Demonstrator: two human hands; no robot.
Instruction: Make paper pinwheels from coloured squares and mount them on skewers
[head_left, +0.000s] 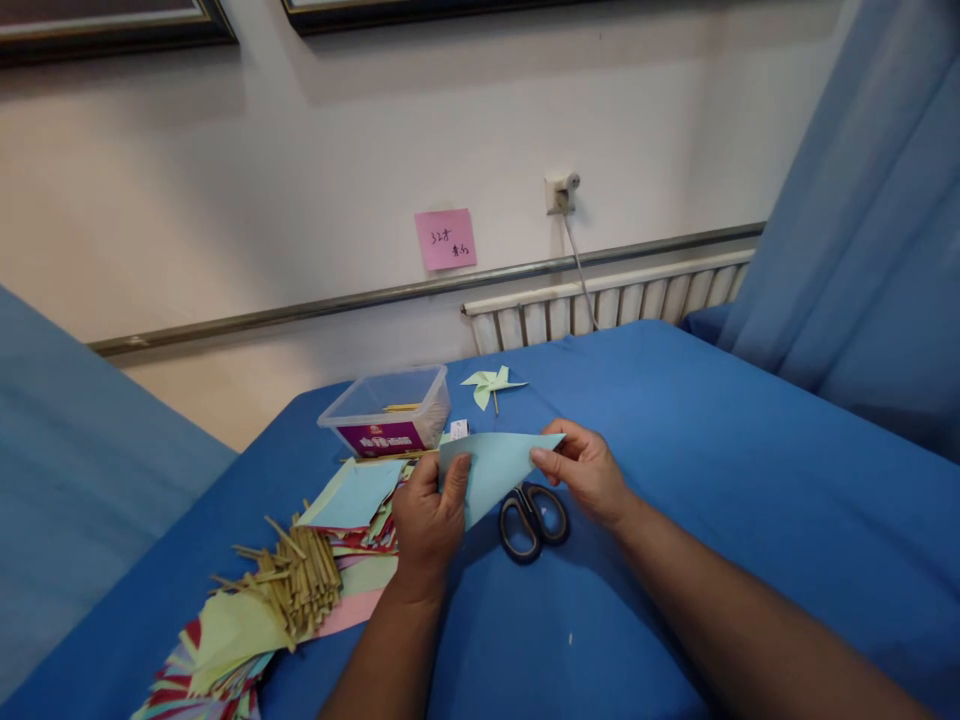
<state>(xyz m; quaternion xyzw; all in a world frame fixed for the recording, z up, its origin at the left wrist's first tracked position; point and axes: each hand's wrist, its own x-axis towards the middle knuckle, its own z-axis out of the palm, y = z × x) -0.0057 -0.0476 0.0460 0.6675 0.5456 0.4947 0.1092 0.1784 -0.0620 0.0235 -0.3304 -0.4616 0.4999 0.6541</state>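
A light blue sheet of paper (495, 468) is held up between both hands above the table, its shape tapering to a point on the right. My left hand (431, 515) grips its left edge, thumb on the near face. At the right corner, my right hand (581, 465) pinches the paper between thumb and fingers. Black-handled scissors (534, 520) lie just below the sheet, their blades hidden behind it. Beyond the hands rests a pale green paper pinwheel (491, 385) on a short stick. A small white box (459, 429) peeks out behind the paper.
On the left are a stack of coloured paper (360, 495), a heap of short sticks (304, 575) and a fanned pile of coloured papers (217, 665). A clear plastic tub (382, 405) stands behind them. Blue cloth covers the table (750, 530); a radiator (622, 300) lines the wall.
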